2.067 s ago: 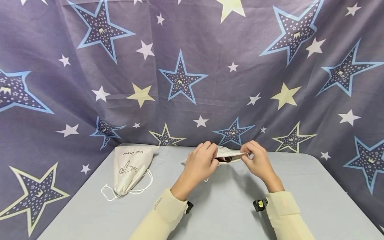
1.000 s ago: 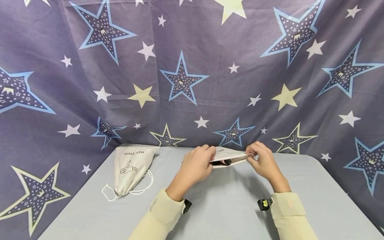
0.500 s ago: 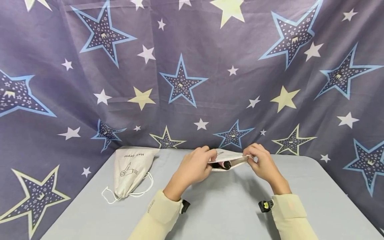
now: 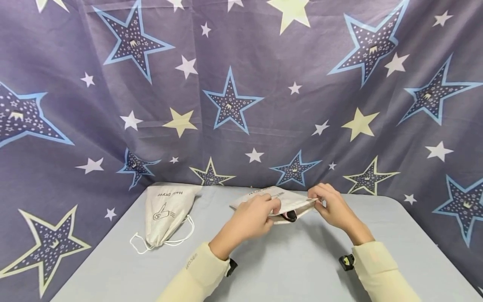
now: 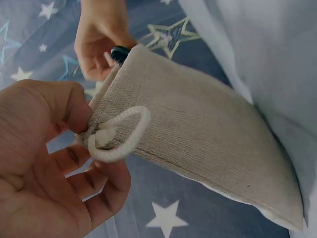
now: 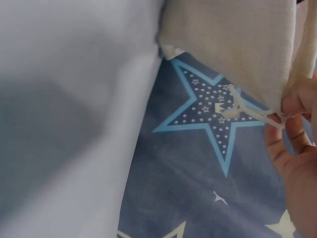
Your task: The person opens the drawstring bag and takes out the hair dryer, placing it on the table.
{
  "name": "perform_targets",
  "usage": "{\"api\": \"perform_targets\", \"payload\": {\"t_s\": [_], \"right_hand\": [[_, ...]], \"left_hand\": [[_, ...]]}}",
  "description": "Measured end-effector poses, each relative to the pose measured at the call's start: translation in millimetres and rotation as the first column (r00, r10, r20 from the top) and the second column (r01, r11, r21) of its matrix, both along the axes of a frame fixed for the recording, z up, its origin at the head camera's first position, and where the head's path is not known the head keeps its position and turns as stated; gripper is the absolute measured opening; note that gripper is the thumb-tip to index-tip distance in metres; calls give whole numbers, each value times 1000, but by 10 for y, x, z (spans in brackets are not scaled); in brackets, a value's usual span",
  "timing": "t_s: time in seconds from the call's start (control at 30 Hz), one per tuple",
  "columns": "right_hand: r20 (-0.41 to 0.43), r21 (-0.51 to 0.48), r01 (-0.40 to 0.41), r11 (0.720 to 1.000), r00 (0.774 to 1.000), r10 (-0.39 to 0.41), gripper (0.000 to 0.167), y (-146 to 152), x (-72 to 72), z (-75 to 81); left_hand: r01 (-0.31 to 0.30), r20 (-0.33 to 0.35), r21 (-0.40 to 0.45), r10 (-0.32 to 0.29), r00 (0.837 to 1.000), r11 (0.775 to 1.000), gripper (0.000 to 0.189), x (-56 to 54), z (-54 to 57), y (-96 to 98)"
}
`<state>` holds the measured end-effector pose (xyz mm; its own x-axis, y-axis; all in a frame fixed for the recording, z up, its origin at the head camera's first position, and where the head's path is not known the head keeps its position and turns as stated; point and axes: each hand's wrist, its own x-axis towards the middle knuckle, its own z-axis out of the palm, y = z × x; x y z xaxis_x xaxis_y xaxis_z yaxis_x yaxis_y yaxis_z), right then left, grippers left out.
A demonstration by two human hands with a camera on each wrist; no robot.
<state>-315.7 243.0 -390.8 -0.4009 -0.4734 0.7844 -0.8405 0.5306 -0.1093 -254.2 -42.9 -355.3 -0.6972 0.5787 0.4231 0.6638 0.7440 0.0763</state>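
A beige cloth drawstring bag (image 4: 281,200) with dark print is held between both hands, its mouth facing the person and partly spread. My left hand (image 4: 256,216) pinches the left corner of the mouth, where a knotted cord loop (image 5: 121,134) hangs in the left wrist view. At the right corner, the thumb and fingers of my right hand (image 4: 336,207) pinch the rim beside another cord (image 6: 240,109). Inside the mouth shows the black, rounded end of an object (image 4: 290,216); the rest of it is hidden in the bag.
To the left on the grey-blue table (image 4: 294,268) lies a second drawstring bag (image 4: 166,214), printed "Hair Dryer", with loose white cords toward the person. A star-patterned curtain (image 4: 241,151) hangs right behind the table.
The bag's mouth has come lower and slightly nearer the person, so more of its printed face shows. The left hand has moved down and the right hand slightly right; both keep their grip.
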Motion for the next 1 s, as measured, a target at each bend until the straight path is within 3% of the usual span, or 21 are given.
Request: {"api": "perform_targets", "payload": {"t_s": [0.17,0.43,0.73,1.0], "right_hand": [[9,104,-13,995,1000,12,46,60,48,-17],[100,246,-35,969,995,11,45,142,117,-87],[123,289,-50,956,992,14,45,189,167,-240],[130,305,-55,951,991,16,46,149,193,-349]], "left_hand": [[18,25,25,-19,1000,1000,26,77,-83,75],[22,30,26,-23,999,999,25,212,-261,175],[91,22,-66,-90,996,994,24,305,-515,282],[96,83,-80,-90,992,992,18,330,-610,299]]}}
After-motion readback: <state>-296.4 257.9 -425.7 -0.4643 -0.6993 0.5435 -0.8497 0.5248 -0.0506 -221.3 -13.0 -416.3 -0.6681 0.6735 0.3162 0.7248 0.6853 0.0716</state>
